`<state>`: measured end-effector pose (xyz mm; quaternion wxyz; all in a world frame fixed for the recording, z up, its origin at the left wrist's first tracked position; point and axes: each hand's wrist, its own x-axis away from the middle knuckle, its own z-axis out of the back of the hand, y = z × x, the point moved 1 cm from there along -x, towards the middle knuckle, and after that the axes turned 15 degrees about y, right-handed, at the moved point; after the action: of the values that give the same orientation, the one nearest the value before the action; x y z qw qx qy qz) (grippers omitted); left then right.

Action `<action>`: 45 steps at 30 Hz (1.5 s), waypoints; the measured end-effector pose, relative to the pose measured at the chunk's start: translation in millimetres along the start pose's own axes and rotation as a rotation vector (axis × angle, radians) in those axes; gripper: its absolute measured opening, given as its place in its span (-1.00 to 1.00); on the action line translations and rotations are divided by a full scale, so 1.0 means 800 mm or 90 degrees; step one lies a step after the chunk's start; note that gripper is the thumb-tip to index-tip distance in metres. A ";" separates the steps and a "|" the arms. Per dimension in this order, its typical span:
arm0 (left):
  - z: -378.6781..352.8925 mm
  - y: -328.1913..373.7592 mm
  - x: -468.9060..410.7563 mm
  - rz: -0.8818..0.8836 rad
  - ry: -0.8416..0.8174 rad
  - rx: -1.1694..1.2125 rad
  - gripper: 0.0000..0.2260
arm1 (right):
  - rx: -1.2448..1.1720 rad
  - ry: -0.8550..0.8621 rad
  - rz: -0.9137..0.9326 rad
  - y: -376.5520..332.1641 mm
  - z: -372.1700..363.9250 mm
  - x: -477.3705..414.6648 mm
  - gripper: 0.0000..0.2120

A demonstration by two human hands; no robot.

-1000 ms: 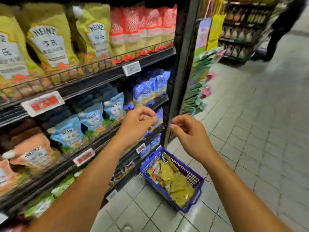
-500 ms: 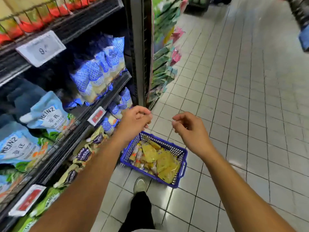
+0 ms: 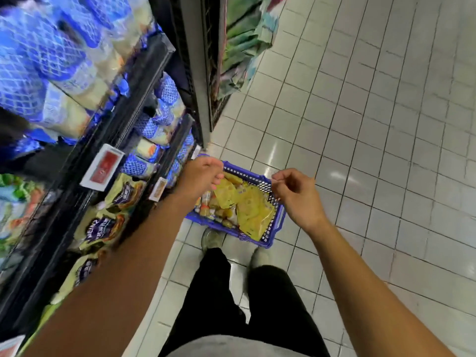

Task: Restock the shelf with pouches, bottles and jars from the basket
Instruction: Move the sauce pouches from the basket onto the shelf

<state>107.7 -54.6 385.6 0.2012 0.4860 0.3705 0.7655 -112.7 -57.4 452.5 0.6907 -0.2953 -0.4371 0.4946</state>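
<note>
1. Head view: a blue basket [image 3: 280, 218] stands on the tiled floor [image 3: 360, 124], just beside the foot of the shelf [image 3: 128, 112], near the shelf's end post.
2. Flat yellow pouches [image 3: 248, 210] fill the basket's middle and right side, lying overlapped. Small bottles or jars [image 3: 208, 205] are packed along its left side; blur hides their labels.
3. The left hand [image 3: 202, 173] hovers over the basket's far left corner. Its fingers [image 3: 216, 177] hang loosely curled and hold nothing.
4. The right hand [image 3: 296, 198] hovers over the basket's right rim. Its fingers [image 3: 280, 182] are loosely curled with the thumb close to the forefinger, and nothing shows between them.
5. On the shelf, blue net-patterned pouches [image 3: 38, 47] fill the upper level and more sit on the level below it.
6. Pale green pouches with dark labels [image 3: 123, 195] lie along the front edge of the lowest level.
7. A red price tag [image 3: 105, 168] is fixed to a shelf's front edge.
8. Two shoes [image 3: 211, 238] stand on the floor at the basket's near side, below black trouser legs [image 3: 219, 292].
</note>
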 end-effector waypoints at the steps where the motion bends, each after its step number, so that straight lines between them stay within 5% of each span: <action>1: -0.005 -0.011 -0.013 0.034 0.004 -0.003 -0.81 | 0.010 -0.006 -0.015 0.013 -0.005 -0.009 -0.85; 8: -0.047 -0.104 -0.107 0.166 0.081 -0.089 -0.80 | 0.101 -0.089 -0.110 0.116 -0.045 -0.099 -0.88; 16: -0.102 -0.266 -0.240 0.093 0.142 -0.322 -0.86 | 0.223 -0.225 -0.083 0.288 -0.149 -0.213 -0.91; 31: -0.175 -0.474 -0.436 -0.497 -0.208 -0.877 -0.32 | 0.564 -0.256 0.287 0.506 -0.352 -0.352 -0.62; 34: -0.182 -0.470 -0.454 -0.576 -0.229 -0.856 -0.22 | 0.611 -0.248 0.345 0.520 -0.373 -0.351 -0.60; 38: -0.184 -0.462 -0.475 -0.690 -0.213 -0.825 -0.42 | 0.649 -0.200 0.350 0.521 -0.396 -0.354 -0.62; 45: -0.176 -0.459 -0.489 -0.745 -0.224 -0.717 -0.48 | 0.656 -0.233 0.303 0.531 -0.396 -0.350 -0.57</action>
<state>137.6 -131.8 -163.4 0.8350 0.1538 0.0879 0.5209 -45.9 -170.6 -132.5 0.5286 0.0776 -0.1744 0.8271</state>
